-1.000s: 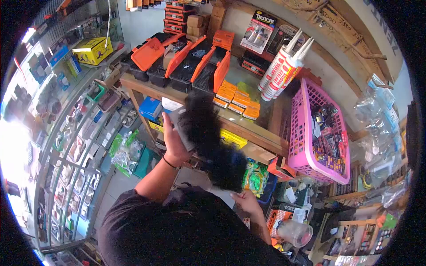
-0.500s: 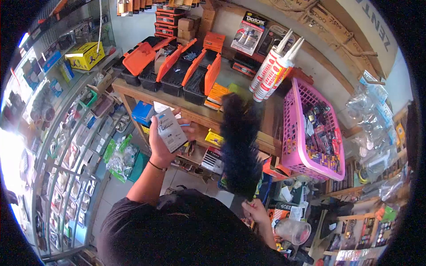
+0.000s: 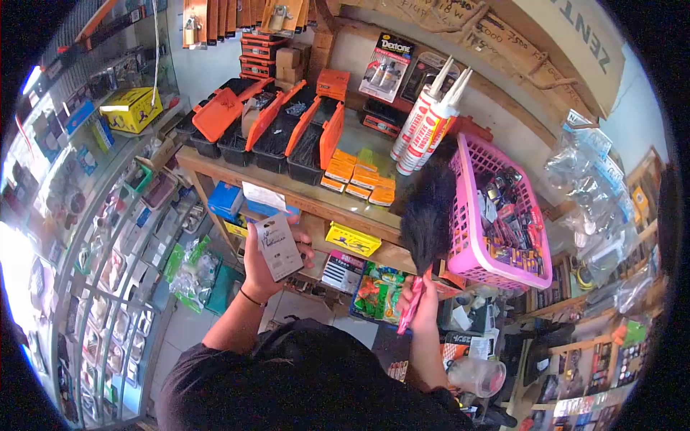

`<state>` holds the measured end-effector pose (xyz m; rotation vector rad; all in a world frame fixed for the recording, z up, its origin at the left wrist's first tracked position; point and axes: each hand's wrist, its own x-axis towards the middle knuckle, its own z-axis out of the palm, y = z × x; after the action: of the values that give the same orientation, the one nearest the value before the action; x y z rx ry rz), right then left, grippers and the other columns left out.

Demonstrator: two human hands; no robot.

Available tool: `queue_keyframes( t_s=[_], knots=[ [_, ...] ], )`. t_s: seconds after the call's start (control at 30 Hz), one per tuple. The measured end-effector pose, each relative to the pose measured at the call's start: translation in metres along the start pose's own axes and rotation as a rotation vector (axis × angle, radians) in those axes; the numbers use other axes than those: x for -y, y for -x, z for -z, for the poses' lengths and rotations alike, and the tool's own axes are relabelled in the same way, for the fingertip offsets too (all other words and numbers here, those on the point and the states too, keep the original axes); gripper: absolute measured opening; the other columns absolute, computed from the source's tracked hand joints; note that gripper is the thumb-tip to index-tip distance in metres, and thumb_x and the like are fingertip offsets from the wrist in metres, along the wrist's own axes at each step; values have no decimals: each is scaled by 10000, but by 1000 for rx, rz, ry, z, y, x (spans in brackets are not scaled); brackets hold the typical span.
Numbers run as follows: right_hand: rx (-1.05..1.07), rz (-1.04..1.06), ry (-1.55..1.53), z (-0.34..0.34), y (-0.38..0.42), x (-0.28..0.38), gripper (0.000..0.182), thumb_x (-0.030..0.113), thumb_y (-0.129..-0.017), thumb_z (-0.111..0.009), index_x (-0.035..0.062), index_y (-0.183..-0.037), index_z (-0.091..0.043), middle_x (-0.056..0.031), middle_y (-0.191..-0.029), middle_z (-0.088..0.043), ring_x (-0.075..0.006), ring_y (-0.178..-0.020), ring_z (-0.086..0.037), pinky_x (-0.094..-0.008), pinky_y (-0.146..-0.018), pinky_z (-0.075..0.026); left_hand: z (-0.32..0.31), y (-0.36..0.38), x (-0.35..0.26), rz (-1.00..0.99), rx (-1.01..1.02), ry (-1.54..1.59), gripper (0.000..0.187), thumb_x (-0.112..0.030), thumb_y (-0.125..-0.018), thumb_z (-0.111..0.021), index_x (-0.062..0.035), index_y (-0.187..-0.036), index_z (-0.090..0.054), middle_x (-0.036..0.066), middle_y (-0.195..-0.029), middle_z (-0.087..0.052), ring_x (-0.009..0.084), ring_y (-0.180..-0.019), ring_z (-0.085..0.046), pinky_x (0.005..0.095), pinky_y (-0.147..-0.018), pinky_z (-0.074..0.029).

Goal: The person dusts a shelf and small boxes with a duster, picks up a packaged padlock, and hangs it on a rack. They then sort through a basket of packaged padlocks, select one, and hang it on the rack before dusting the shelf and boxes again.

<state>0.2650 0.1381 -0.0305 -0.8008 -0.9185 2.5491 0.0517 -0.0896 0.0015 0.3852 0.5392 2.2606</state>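
The left hand (image 3: pixel 257 267) holds a flat grey card pack (image 3: pixel 280 246), with the thumb on one side and the fingers on the other. The right hand (image 3: pixel 422 305) is closed around the pink handle (image 3: pixel 410 310) of a duster, and its black bristles (image 3: pixel 428 228) point up and away from the person.

Just beside the bristles is a pink basket (image 3: pixel 465 215) with many small packets (image 3: pixel 512 233), dark, red and yellow. Farther to the left, black bins (image 3: pixel 305 171) stand in a row on the wooden table (image 3: pixel 338 210), their orange lids (image 3: pixel 330 140) raised. Small dark and silvery pieces lie in them; what exactly they are, I cannot tell. At the lower right there is a clear plastic tub (image 3: pixel 476 376), near the right forearm.

Between the bins and the bristles are small orange boxes (image 3: pixel 357 179), and behind these stand white sealant tubes (image 3: pixel 424 136). The bristles cover part of the table edge and stand in front of the basket's near left side. Under the table edge sits a yellow box (image 3: pixel 353 241).
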Motion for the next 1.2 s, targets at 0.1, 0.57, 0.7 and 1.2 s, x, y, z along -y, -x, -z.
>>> queue_keyframes(
  t_s=[0.1, 0.57, 0.7, 1.2],
  knots=[
    [-41, 24, 94, 0, -19, 12, 385, 477, -860, -385, 116, -841, -516, -9, -538, -430, -154, -383, -385, -295, -389, -317, -4, 4, 1, 31, 18, -12, 765, -676, -787, -257, -42, -1195, -391, 161, -920, -547, 301, -783, -578, 421, -662, -484],
    [-19, 87, 69, 7, -55, 40, 521, 542, -842, -375, 73, -985, -549, -52, -761, -580, -232, -563, -542, -327, -504, -427, -18, 11, 15, 118, 110, -32, 825, -709, -766, -223, -38, -1231, -338, 179, -938, -545, 291, -794, -574, 403, -672, -473],
    [96, 157, -248, 33, -58, 9, 577, 585, -826, -346, 70, -994, -544, -62, -804, -597, -259, -739, -601, -370, -618, -507, -17, 12, 14, 124, 107, -15, 815, -704, -772, -216, -41, -1229, -346, 176, -930, -548, 276, -759, -567, 385, -646, -464],
    [259, 401, 680, -121, -6, -81, 386, 173, -815, -565, 0, -1126, -417, -107, -985, -526, -159, -732, -583, -254, -582, -484, 17, -27, 7, -105, 75, -567, 385, -16, -830, -472, -20, -1195, -348, 77, -1135, -478, 131, -1042, -455, 271, -825, -409]
  ],
)
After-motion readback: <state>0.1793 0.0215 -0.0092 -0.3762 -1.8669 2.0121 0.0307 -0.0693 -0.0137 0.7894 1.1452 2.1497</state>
